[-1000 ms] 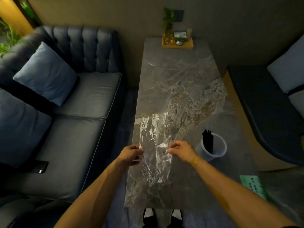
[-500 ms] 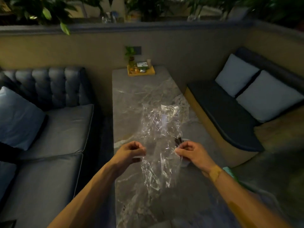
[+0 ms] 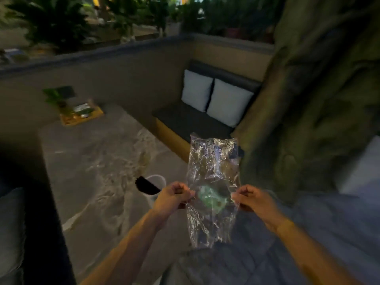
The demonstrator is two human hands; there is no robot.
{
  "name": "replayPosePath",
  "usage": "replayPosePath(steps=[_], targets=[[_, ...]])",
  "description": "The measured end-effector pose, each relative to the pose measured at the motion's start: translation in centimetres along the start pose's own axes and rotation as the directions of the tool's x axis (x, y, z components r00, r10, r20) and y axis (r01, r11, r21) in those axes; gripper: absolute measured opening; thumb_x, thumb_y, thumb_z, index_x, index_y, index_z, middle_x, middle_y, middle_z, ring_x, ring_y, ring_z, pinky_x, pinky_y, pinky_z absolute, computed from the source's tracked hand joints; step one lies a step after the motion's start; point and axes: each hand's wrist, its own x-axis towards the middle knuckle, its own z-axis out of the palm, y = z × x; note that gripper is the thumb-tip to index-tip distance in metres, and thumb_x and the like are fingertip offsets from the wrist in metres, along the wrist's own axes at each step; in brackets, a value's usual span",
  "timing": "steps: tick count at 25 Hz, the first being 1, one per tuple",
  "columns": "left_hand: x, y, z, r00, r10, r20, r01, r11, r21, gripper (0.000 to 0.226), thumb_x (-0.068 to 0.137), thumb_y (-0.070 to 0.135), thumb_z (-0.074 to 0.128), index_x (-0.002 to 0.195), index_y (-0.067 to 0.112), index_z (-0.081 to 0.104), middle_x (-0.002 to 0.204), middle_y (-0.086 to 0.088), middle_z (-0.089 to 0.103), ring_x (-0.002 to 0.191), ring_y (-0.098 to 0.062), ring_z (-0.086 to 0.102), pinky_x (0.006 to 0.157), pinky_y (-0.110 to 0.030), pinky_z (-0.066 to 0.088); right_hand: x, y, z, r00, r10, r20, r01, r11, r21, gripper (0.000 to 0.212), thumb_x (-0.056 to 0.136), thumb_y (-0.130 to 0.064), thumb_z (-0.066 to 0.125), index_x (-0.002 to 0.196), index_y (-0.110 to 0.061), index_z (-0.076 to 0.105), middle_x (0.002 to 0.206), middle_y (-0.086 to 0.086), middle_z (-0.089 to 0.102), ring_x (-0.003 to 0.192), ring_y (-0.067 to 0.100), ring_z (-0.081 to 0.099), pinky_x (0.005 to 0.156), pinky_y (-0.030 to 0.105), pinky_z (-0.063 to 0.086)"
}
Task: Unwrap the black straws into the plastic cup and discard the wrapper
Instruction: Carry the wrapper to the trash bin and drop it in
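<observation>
Glossy crinkled clear plastic wrapper (image 3: 213, 182); polished marble-look table (image 3: 98, 161); translucent plastic cup (image 3: 158, 179)

We can't read a single word, number or brand here. The blurred green sheet (image 3: 211, 199), seen through the crinkled clear plastic wrapper (image 3: 213, 173) at lower centre, may carry print, but we can't make it out.

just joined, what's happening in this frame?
A person holds an empty clear plastic wrapper stretched between both hands, left hand pinching one edge and right hand the other, up in the air beside the marble table. The black straws already stand in the plastic cup on the table, just left of the left hand. The wrapper is not yet discarded; no bin is in view.
</observation>
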Motion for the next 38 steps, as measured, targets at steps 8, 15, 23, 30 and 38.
replayPosePath(steps=[8, 15, 23, 30, 38], targets=[[3.5, -1.6, 21.4, 0.985, -0.027, 0.171, -0.008, 0.980, 0.199, 0.022, 0.076, 0.006, 0.080, 0.092, 0.011, 0.065, 0.077, -0.006, 0.069, 0.058, -0.010, 0.063, 0.054, -0.021, 0.050, -9.1, 6.9, -18.0, 0.946, 0.101, -0.307, -0.061, 0.989, 0.136, 0.018, 0.076, -0.038, 0.072, 0.073, -0.021, 0.074, 0.066, -0.003, 0.071, 0.068, 0.008, 0.065, 0.075, 0.030, 0.054], [4.9, -2.9, 37.6, 0.934, -0.110, 0.339, -0.001, 0.950, 0.311, 0.018, 0.080, 0.003, 0.076, 0.086, 0.013, 0.062, 0.066, 0.003, 0.069, 0.055, -0.008, 0.059, 0.054, -0.020, 0.047, -15.1, 11.4, -30.1, 0.838, 0.172, -0.518, -0.088, 0.979, 0.184, 0.021, 0.085, -0.021, 0.070, 0.064, -0.017, 0.072, 0.058, 0.001, 0.068, 0.058, 0.012, 0.060, 0.059, 0.024, 0.050], [10.0, -2.9, 49.7, 0.857, -0.192, 0.478, 0.001, 0.928, 0.371, 0.009, 0.086, 0.006, 0.070, 0.090, 0.012, 0.064, 0.070, -0.001, 0.066, 0.047, 0.000, 0.059, 0.051, -0.016, 0.048, -16.0, 13.9, -39.4, 0.717, 0.232, -0.657, -0.124, 0.970, 0.208, 0.019, 0.085, -0.022, 0.069, 0.070, -0.011, 0.069, 0.062, 0.002, 0.070, 0.058, 0.011, 0.061, 0.060, 0.026, 0.051], [19.9, -1.2, 59.0, 0.790, -0.235, 0.567, -0.019, 0.914, 0.404, 0.008, 0.094, 0.011, 0.061, 0.099, 0.008, 0.066, 0.079, -0.004, 0.067, 0.060, -0.009, 0.061, 0.053, -0.016, 0.049, -10.6, 13.0, -48.3, 0.614, 0.253, -0.747, -0.139, 0.967, 0.213, 0.015, 0.085, -0.023, 0.069, 0.073, -0.014, 0.071, 0.065, 0.002, 0.071, 0.059, 0.011, 0.063, 0.060, 0.025, 0.052], [28.1, 0.2, 68.0, 0.746, -0.261, 0.613, -0.019, 0.911, 0.412, 0.009, 0.092, 0.007, 0.062, 0.100, 0.004, 0.065, 0.073, -0.005, 0.066, 0.052, -0.005, 0.059, 0.052, -0.017, 0.047, -6.0, 11.5, -56.2, 0.549, 0.298, -0.781, -0.128, 0.953, 0.274, 0.012, 0.086, -0.015, 0.068, 0.075, -0.011, 0.069, 0.062, 0.001, 0.067, 0.058, 0.011, 0.060, 0.055, 0.020, 0.047]])
